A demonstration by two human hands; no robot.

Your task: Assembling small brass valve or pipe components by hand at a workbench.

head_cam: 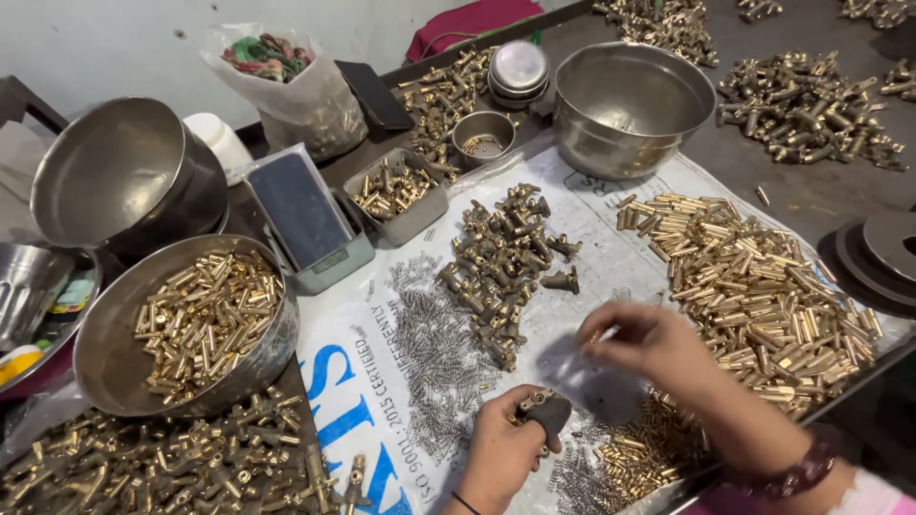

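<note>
My left hand (501, 446) grips a dark brass valve body (542, 410) near the front edge of the table. My right hand (649, 345) hovers just right of it, fingers pinched together; whether they hold a small part I cannot tell. A heap of small steel springs (434, 353) lies to the left of my hands. Beyond them sits a pile of dark brass valve bodies (501, 262). Short brass tubes (754, 286) are heaped on the right, and more small brass pieces (644, 448) lie under my right wrist.
A steel bowl of brass tubes (191, 324) stands at left, with empty steel bowls (124, 176) (630, 105) behind. A grey tray (396, 195), a small steel cup (482, 138), a dark phone (301, 210), a plastic bag (296, 91) and further brass heaps (806, 110) (172, 463) surround the white printed sheet (353, 381).
</note>
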